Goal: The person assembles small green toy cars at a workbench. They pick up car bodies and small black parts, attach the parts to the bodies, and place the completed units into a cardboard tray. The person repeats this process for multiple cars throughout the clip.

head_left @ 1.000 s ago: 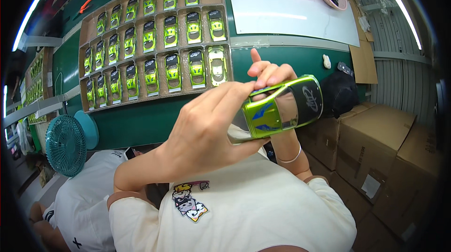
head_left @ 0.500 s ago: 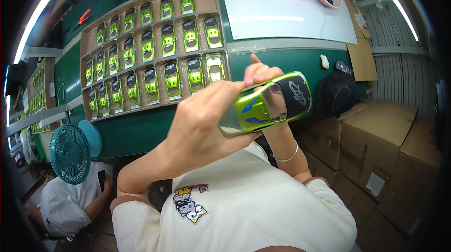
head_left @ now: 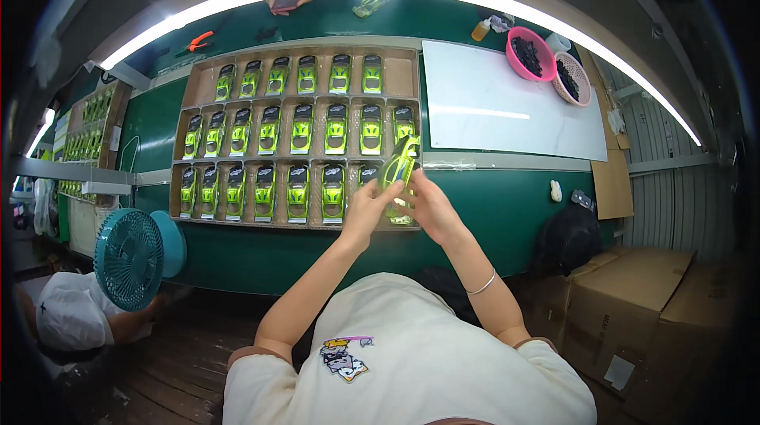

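Note:
Between both hands I hold a bright green toy car body (head_left: pixel 398 162), tilted up on its side above the right end of a cardboard tray (head_left: pixel 317 223). My left hand (head_left: pixel 369 207) grips its lower left edge with the fingers closed. My right hand (head_left: pixel 431 208) has its fingers against the car's right side. Rows of similar green car bodies (head_left: pixel 298 191) with black tops lie in the tray's compartments. Beneath my hands another green body (head_left: pixel 400 211) shows in part; my fingers and the held car hide the rest of that corner.
Right of the tray lies a white board (head_left: pixel 507 108), with a pink basket (head_left: pixel 529 53) and a paler basket (head_left: pixel 571 80) of black parts. A teal fan (head_left: pixel 129 259) stands at the left. Orange-handled pliers (head_left: pixel 200 41) lie at the back. Cardboard boxes (head_left: pixel 617 314) stand at right.
Both hands have carried the car body away from close in front of me, out to the tray's right end. The car has turned from top-up to tilted. My view has shifted too.

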A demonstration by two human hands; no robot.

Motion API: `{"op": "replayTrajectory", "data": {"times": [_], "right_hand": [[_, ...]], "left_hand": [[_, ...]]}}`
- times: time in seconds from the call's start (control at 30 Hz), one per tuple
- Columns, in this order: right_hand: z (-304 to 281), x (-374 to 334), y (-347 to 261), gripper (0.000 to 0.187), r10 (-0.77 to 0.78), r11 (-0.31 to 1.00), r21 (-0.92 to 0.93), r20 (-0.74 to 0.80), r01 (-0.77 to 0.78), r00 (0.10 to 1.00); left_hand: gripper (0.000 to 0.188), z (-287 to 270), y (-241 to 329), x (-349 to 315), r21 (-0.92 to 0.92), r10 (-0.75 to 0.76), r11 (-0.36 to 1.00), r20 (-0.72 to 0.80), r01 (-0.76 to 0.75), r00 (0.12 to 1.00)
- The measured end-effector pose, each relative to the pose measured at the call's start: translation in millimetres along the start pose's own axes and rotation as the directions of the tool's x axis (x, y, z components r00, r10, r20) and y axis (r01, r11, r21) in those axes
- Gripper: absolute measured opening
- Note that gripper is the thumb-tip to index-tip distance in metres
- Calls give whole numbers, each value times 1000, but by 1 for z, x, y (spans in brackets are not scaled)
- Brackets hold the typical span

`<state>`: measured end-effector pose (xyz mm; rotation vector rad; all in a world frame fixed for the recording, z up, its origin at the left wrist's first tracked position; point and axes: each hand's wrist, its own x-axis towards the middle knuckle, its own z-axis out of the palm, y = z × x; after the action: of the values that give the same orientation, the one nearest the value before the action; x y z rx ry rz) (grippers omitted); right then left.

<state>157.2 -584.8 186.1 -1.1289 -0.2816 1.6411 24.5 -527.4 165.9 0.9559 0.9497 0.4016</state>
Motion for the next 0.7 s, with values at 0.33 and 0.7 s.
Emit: {"op": "replayTrajectory", "data": {"times": [0.33, 0.7], "right_hand": [[-1, 39, 34, 56, 76, 963, -246, -132, -107, 988], [33, 53, 73, 41, -11, 986, -159, -357, -49, 934]], "left_hand": [[45, -23, -52, -2, -296, -69, 952, 27, 74, 997], [86, -63, -45, -60, 554, 400, 795, -173, -248, 900]]}}
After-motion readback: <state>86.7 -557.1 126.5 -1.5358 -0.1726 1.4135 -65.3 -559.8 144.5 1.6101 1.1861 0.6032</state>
